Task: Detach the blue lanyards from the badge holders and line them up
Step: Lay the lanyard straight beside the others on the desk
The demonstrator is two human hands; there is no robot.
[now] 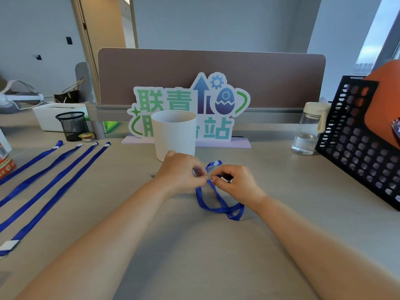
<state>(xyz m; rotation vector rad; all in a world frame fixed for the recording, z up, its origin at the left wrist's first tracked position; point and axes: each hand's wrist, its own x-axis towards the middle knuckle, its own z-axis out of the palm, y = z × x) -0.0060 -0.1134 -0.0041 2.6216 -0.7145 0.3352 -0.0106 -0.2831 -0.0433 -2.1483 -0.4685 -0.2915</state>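
Note:
A blue lanyard (218,204) lies looped on the desk in the middle, its white-buttoned end (215,163) rising behind my hands. My left hand (179,172) pinches a small clear badge holder (199,171) where it meets the lanyard. My right hand (234,182) pinches the lanyard's end with its black clip (228,180), fingertips nearly touching those of the left. Several detached blue lanyards (49,180) lie stretched out side by side on the left of the desk, white buttons at their far ends.
A white cup (174,135) stands just behind my hands, before a printed sign (190,105). A water bottle (309,128) and a black perforated rack (357,144) stand at the right. A mesh pen pot (72,125) and a red can (6,163) are at the left.

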